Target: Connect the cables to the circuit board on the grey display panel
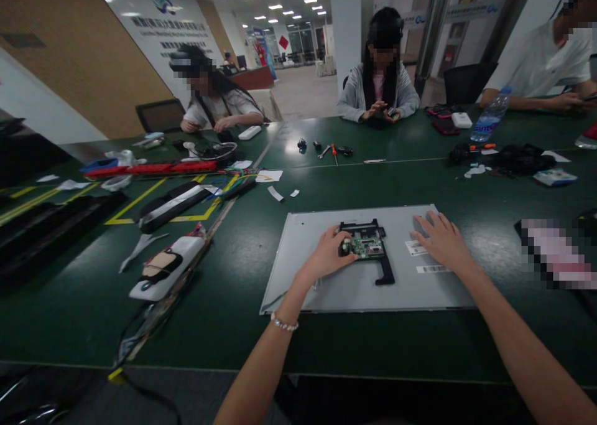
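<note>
A flat grey panel [336, 291], perhaps the back of a display, lies on the green table in front of me. On it sits a green circuit board [368, 246] in a black plastic frame [385, 269]. My left hand [329, 254] grips the board's left end, thumb below and fingers above, and covers that part. Spread fingers of my right hand [441, 241] lie flat on the panel's right side, next to two white labels, one of them a barcode label [431, 269].
Across the table are other people. Screwdrivers [334, 154] and a wrench lie midway. A water bottle [492, 115] and black cables [517, 159] are at right. A white device [172, 266], paper scraps [275, 193] and long black parts are at left.
</note>
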A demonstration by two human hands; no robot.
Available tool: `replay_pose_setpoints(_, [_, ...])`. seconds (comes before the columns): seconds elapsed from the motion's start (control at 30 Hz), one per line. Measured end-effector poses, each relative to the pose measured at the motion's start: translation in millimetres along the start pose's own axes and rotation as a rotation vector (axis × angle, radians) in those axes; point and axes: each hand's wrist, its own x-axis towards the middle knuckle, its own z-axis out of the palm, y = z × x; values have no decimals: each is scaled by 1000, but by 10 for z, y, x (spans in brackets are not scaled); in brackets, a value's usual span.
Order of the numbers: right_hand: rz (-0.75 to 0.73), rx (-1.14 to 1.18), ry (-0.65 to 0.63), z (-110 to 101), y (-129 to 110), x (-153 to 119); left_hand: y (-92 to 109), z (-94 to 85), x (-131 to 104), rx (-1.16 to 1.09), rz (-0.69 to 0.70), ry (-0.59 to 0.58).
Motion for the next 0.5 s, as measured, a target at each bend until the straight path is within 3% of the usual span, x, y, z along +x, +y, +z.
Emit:
replay_pose_setpoints(0.27, [-24, 4, -10, 93, 209, 61, 93, 55, -20, 90, 48, 15])
replay_pose_setpoints(0.4, [-25, -3, -3, 93, 205, 43, -6, -172, 62, 78, 75, 55])
replay_pose_setpoints(0.5, [-28, -8, 12, 82, 191, 34, -322, -467, 237, 191, 47, 138])
